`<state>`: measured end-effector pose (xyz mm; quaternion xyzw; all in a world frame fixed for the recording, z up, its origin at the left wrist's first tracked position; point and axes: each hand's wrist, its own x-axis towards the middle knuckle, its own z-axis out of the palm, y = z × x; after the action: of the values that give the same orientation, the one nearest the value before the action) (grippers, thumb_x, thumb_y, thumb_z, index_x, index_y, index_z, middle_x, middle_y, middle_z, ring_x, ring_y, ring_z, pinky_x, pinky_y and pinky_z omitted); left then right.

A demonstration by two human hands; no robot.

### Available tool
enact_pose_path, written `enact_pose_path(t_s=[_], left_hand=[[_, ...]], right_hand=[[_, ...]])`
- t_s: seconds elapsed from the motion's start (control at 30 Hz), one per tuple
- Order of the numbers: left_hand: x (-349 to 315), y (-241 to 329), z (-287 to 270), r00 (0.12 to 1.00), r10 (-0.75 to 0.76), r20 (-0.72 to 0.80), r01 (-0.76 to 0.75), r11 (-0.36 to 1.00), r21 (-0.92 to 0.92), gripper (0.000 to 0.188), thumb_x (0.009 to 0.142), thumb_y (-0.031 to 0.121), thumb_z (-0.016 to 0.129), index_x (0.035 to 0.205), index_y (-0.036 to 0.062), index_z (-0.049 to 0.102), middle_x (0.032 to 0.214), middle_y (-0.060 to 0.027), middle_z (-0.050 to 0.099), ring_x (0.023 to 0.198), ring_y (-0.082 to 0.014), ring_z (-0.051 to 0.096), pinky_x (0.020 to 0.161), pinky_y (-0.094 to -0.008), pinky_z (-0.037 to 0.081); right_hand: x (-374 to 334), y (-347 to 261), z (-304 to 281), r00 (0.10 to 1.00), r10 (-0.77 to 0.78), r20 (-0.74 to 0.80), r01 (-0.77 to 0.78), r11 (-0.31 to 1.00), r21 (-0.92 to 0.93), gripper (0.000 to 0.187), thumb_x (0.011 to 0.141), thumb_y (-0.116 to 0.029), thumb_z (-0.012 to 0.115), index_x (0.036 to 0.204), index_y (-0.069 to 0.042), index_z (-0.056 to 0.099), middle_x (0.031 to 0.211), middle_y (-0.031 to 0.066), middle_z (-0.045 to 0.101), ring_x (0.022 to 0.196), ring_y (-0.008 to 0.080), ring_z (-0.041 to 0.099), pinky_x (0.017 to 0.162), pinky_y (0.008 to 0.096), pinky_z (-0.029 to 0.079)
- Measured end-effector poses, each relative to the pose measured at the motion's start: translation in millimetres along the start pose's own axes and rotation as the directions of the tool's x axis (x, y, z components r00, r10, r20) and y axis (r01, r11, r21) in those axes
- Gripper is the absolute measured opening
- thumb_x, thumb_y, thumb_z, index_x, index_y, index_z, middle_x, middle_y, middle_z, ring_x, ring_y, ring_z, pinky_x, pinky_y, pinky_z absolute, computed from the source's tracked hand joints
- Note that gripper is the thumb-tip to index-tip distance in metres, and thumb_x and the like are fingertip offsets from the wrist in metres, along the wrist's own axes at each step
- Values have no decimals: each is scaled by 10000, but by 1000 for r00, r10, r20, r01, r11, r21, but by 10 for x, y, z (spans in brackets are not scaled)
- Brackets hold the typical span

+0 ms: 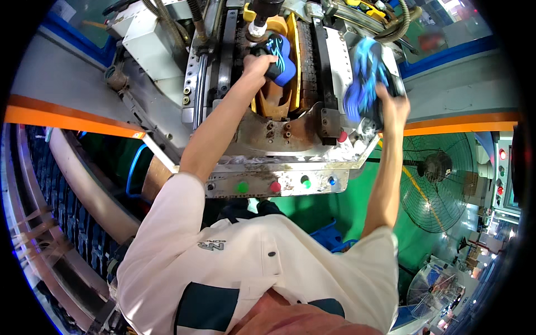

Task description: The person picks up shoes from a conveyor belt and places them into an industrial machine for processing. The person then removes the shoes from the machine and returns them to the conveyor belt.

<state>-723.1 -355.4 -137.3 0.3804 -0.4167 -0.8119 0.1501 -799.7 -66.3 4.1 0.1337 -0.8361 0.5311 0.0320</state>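
My left hand (261, 66) is closed on a black-and-blue shoe (285, 60) with a thick blue sole. That shoe lies over the yellow-edged slot (296, 39) in the middle of the machine, just below a dark vertical rod with a white collar (256, 30). Off to the right, my right hand (395, 109) grips a second shoe (365, 78) in the same colours, upright and smeared by motion. It is held over the machine's right side plate. Part of each shoe is hidden behind my fingers.
Across the machine's front runs a metal panel (223, 188) with several coloured push buttons. Orange rails (72, 116) flank the machine at both sides. A large caged fan (435, 167) stands at the right, with another fan (432, 285) below it. Dark racks (72, 190) line the left.
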Motion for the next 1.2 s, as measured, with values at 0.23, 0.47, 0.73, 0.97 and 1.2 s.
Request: enact_pose_path(t_s=[0.23,0.47,0.73,0.97,1.2], left_hand=[[-2498,211,-1338,991,-80,-104,78,997,-24,564,713,170,702,1212,20,486,1031,-48,538,948,-148,525,834,-312,419],[-4446,-170,-2330,763,297,-575,-339,940,36,628,652,149,691,1192,-77,463,1049,-125,569,923,-215,568,836,-304,448],[-5101,-1139,-1801,440,82,-894,-595,773,-222,418,776,95,633,1139,-48,485,1008,-108,590,907,-209,593,810,-364,489],[-5448,-1992,-1492,432,-222,-874,-683,553,-478,253,806,142,638,989,-15,561,931,-86,605,809,-172,609,730,-344,521],[-6036,-3196,-1801,84,-405,-911,-904,354,-241,202,781,114,641,925,-17,586,862,-97,604,772,-216,602,715,-406,524]], right_hand=[[1251,148,2163,886,-30,463,318,767,-558,396,666,-370,737,928,-77,687,909,139,662,838,270,628,781,351,484],[359,281,3170,944,-49,326,260,719,-644,685,682,-371,726,1127,46,413,1039,231,609,1003,362,589,861,410,472],[-1181,-121,2299,506,-842,189,837,532,128,345,748,-57,630,1073,24,549,1079,181,567,913,345,570,792,411,466],[-3050,1172,2673,121,-833,540,706,455,543,215,806,-84,498,982,-55,619,953,152,589,896,323,553,776,362,461],[-3135,511,2834,236,-853,465,680,487,548,198,840,-120,547,976,-8,636,814,115,599,659,226,542,568,309,441]])
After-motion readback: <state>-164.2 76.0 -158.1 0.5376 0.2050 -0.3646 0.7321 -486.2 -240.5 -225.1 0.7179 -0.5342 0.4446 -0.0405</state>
